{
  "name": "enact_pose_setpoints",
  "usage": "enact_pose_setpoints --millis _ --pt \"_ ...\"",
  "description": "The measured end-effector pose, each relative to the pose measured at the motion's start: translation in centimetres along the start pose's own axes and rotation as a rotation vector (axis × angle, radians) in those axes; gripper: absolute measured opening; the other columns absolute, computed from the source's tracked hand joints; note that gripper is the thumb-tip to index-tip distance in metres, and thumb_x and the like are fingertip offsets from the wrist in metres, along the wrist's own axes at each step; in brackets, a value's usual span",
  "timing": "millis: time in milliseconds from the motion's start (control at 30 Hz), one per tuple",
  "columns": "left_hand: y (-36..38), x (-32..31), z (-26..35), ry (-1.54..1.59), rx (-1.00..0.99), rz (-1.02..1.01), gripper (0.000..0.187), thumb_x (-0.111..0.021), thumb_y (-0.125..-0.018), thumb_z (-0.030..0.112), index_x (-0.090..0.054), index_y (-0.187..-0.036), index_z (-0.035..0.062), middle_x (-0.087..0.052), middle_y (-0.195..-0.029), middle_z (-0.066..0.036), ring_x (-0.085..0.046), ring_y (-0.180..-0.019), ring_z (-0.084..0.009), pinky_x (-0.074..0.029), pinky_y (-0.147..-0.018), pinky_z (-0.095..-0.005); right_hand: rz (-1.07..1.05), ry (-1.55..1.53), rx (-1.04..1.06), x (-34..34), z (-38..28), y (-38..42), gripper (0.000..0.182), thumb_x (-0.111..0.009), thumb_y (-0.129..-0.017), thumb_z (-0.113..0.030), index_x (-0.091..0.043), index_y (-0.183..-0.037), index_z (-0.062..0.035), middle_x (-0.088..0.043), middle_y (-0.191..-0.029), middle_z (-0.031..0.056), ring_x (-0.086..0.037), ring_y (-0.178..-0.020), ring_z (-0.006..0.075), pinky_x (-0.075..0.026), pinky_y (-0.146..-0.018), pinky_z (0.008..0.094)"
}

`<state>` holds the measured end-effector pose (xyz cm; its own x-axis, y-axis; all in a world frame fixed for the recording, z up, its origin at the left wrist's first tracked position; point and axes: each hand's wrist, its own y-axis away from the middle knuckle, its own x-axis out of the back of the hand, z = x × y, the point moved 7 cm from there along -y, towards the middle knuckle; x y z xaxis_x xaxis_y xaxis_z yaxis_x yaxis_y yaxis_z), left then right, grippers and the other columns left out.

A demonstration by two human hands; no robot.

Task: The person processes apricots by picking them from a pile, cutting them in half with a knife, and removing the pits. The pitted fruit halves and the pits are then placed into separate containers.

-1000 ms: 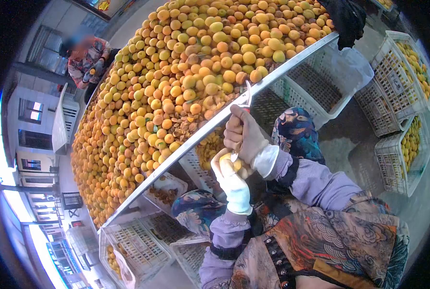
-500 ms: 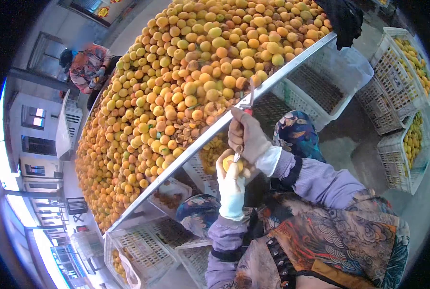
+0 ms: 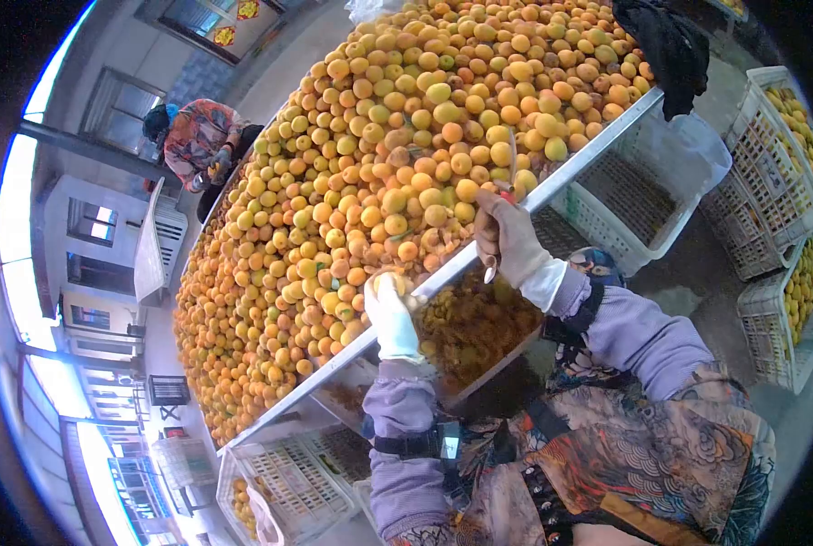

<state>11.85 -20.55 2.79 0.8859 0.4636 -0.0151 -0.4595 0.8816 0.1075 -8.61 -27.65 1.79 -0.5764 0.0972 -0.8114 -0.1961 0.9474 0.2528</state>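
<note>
My left hand (image 3: 389, 314), in a white glove, is at the metal rim of a table heaped with apricots (image 3: 334, 218). Its fingers curl about a yellow apricot (image 3: 389, 281), partly hidden by the glove. My right hand (image 3: 510, 238), in a soiled glove, is closed around a knife with a red handle (image 3: 507, 195). The thin blade (image 3: 513, 155) points up over the fruit, and a shiny metal end shows below the fist. Cut, brownish apricot pieces (image 3: 438, 244) lie on the pile between my hands.
Below the rim a crate (image 3: 479, 329) holds orange-brown fruit pieces. Another white crate (image 3: 639, 205) stands to its right. Stacked crates of apricots (image 3: 775, 191) are at far right. A black cloth (image 3: 670, 55) hangs over the table corner. Another person (image 3: 197, 141) sits across the table.
My hands have moved apart. The left went from beside the right, with an apricot, to the pile's edge; the right shifted right with the knife. The view has shifted slightly.
</note>
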Motion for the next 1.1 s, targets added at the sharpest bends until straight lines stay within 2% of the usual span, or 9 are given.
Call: enact_pose_setpoints --millis 167,333,367,433,533,667,833,933,1100 --pt "0.4 0.8 -0.1 0.102 0.06 0.015 0.024 -0.045 -0.092 0.022 -0.047 -0.107 0.0031 -0.053 -0.077 -0.006 -0.05 -0.05 -0.0127 -0.047 -0.05 -0.0247 0.067 -0.089 -0.132 2.2 0.4 -0.9 0.031 -0.058 -0.087 -0.032 -0.046 -0.067 -0.0105 -0.039 -0.046 -0.0012 -0.035 -0.032 0.012 -0.027 -0.03 0.0268" --pt "5.1 -0.7 -1.0 -0.611 0.041 -0.304 0.026 -0.053 -0.088 0.017 -0.055 -0.112 0.0063 -0.057 -0.089 -0.009 -0.057 -0.082 -0.0174 -0.049 -0.075 -0.0302 -0.021 0.187 -0.177 1.0 0.6 0.1 0.031 -0.057 -0.087 -0.031 -0.047 -0.068 -0.009 -0.039 -0.044 -0.0007 -0.034 -0.031 0.0115 -0.028 -0.03 0.0259" --pt "5.0 -0.2 -1.2 -0.614 0.045 -0.296 0.026 -0.053 -0.088 0.017 -0.055 -0.112 0.0063 -0.057 -0.089 -0.009 -0.057 -0.082 -0.0174 -0.049 -0.075 -0.0302 -0.035 0.256 -0.244 0.9 1.1 0.4 0.031 -0.057 -0.087 -0.031 -0.047 -0.068 -0.0089 -0.039 -0.044 -0.0004 -0.035 -0.031 0.011 -0.028 -0.03 0.0254" --pt "5.0 0.5 1.5 -0.966 -0.402 -0.142 0.031 -0.058 -0.084 0.016 -0.056 -0.114 0.007 -0.06 -0.098 -0.01 -0.057 -0.092 -0.0183 -0.046 -0.081 -0.0288 -0.056 0.282 -0.306 0.5 1.7 1.0 0.031 -0.057 -0.087 -0.031 -0.048 -0.069 -0.0084 -0.04 -0.044 -0.0004 -0.036 -0.03 0.0106 -0.029 -0.03 0.0251" --pt "2.0 2.9 3.1 -0.867 -0.355 -0.035 0.032 -0.062 -0.082 0.015 -0.057 -0.111 0.0012 -0.061 -0.101 -0.012 -0.059 -0.09 -0.0216 -0.046 -0.081 -0.0303 -0.151 0.481 -0.265 0.0 2.6 0.9 0.026 -0.054 -0.089 -0.03 -0.051 -0.076 -0.0076 -0.042 -0.048 0.0004 -0.036 -0.031 0.0106 -0.028 -0.03 0.0262" --pt "-4.1 3.8 5.6 -1.103 -0.576 0.185 0.033 -0.065 -0.078 0.021 -0.06 -0.107 0.0056 -0.062 -0.101 -0.015 -0.058 -0.094 -0.0293 -0.046 -0.082 -0.0367 -0.291 0.818 -0.015 -0.7 3.7 1.3 0.03 -0.062 -0.085 -0.032 -0.056 -0.093 -0.0039 -0.055 -0.072 0.0026 -0.05 -0.067 0.0105 -0.044 -0.064 0.0254" --pt "-10.8 2.3 3.2 -1.56 -0.338 0.165 0.056 -0.065 -0.071 0.044 -0.055 -0.116 0.0119 -0.057 -0.104 -0.018 -0.05 -0.103 -0.0335 -0.039 -0.09 -0.042 -0.284 0.997 0.008 -0.5 3.7 1.5 0.032 -0.062 -0.085 -0.033 -0.054 -0.095 -0.0043 -0.053 -0.07 0.0024 -0.048 -0.065 0.01 -0.042 -0.06 0.0256" --pt "-11.7 2.6 2.1 -1.499 -0.303 0.245 0.055 -0.067 -0.07 0.04 -0.055 -0.116 0.0125 -0.055 -0.107 -0.019 -0.05 -0.104 -0.0335 -0.039 -0.091 -0.0414 -0.33 0.874 -0.085 -0.7 3.7 1.5 0.032 -0.057 -0.089 -0.035 -0.054 -0.095 -0.004 -0.054 -0.069 0.0007 -0.048 -0.061 0.0086 -0.04 -0.055 0.0236" --pt "-8.6 3.4 4.8 -0.648 -0.437 0.132 0.043 -0.061 -0.08 0.017 -0.051 -0.12 0.003 -0.05 -0.12 -0.017 -0.051 -0.107 -0.0253 -0.042 -0.093 -0.0341 -0.399 0.655 -0.283 -1.1 4.1 1.8 0.029 -0.049 -0.093 -0.033 -0.056 -0.097 -0.0056 -0.053 -0.066 -0.001 -0.045 -0.052 0.0057 -0.036 -0.046 0.0196"
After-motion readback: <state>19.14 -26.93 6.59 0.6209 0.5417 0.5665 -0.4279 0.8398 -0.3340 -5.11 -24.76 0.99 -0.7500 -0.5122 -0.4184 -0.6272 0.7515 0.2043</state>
